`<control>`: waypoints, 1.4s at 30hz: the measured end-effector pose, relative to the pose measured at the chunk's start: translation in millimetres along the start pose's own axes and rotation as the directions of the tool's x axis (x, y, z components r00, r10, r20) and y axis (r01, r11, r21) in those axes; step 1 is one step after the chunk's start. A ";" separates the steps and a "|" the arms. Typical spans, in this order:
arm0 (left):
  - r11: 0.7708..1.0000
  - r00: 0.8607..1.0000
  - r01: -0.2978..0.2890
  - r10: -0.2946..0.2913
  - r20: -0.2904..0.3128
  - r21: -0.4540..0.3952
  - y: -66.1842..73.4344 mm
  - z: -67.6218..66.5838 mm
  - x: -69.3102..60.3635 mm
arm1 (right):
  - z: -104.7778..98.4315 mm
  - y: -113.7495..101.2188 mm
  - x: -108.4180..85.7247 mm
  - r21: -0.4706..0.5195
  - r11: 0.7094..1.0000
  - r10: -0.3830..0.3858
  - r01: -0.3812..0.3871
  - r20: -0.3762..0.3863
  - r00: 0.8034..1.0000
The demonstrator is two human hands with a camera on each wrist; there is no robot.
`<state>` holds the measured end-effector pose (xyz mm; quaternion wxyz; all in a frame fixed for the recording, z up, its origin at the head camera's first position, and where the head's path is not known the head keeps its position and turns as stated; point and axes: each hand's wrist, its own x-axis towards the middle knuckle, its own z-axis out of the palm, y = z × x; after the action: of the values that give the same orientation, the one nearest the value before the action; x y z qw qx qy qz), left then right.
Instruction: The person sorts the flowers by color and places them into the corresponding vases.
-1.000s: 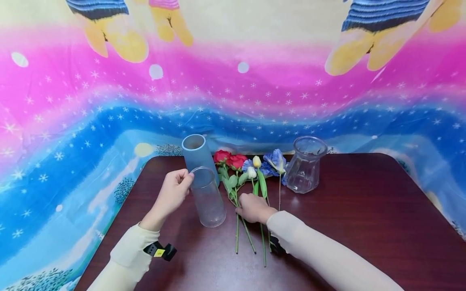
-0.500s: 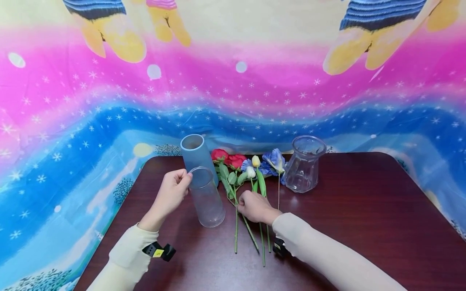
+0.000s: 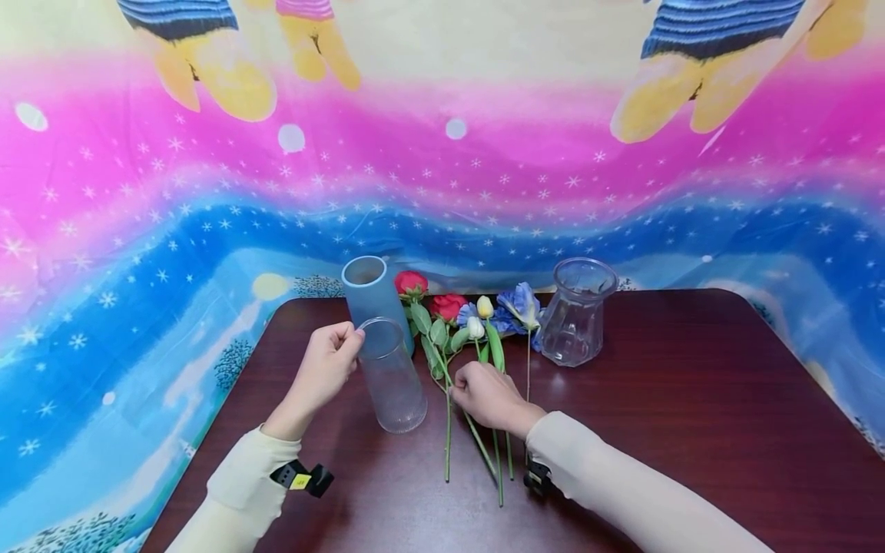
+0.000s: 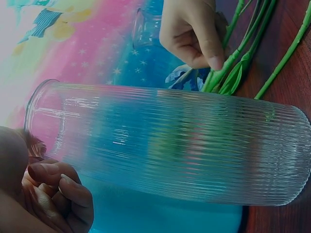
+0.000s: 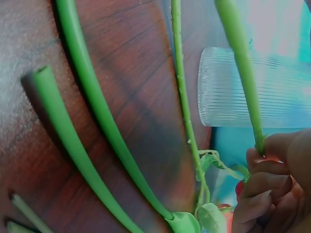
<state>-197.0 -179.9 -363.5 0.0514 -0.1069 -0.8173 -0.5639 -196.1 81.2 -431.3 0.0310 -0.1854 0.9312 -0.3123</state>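
My left hand (image 3: 325, 369) pinches the rim of a tall clear ribbed glass vase (image 3: 396, 388), which stands upright. In the left wrist view the ribbed vase (image 4: 170, 141) spans the picture, the thumb and fingers at its rim. My right hand (image 3: 489, 393) pinches the green stem of a red rose (image 3: 411, 283), whose bloom is raised beside the blue vase. Up close, the right wrist view shows the held stem (image 5: 245, 73) between thumb and fingers. A second red rose (image 3: 448, 307) lies on the table, its stem just left of my right hand.
White (image 3: 475, 329) and yellow tulips (image 3: 485, 307) and blue-purple flowers (image 3: 522, 303) lie beyond and under my right hand. A frosted blue vase (image 3: 369, 303) stands behind the ribbed one. A clear faceted vase (image 3: 572, 334) with a flared rim stands further right on the dark table (image 3: 691, 399).
The left red rose's bloom has risen and shifted slightly left, and its stem's lower end has swung right. My right forearm has moved slightly right. The left hand stays on the ribbed vase.
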 end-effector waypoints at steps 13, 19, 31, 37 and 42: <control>1.000 1.000 0.003 -0.003 -0.004 -0.001 1.6 0.2 0.2 | -8.4 -8.7 -13.0 -0.062 0.997 -0.061 0.055 -0.097 0.993; 1.000 1.000 0.006 -0.006 -0.003 -0.003 2.6 0.3 0.0 | -13.0 -10.0 -16.5 -0.093 0.994 -0.076 0.062 -0.148 0.986; 1.000 1.000 0.013 -0.013 -0.002 -0.010 1.0 -1.3 -0.9 | -25.5 -24.0 -23.4 -0.102 0.989 -0.125 0.105 -0.215 0.969; 1.000 1.000 0.002 -0.002 0.011 -0.005 0.3 -1.8 -0.2 | -33.5 -32.1 -27.3 -0.067 0.988 -0.151 0.138 -0.275 0.949; 1.000 1.000 -0.011 0.011 0.019 0.001 0.8 -1.5 0.8 | -40.7 -37.6 -27.2 -0.043 0.983 -0.185 0.181 -0.333 0.925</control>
<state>-197.7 -180.9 -362.1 0.0468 -0.1165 -0.8174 -0.5622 -165.7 86.6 -377.9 -0.1585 -0.2157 0.9032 -0.3354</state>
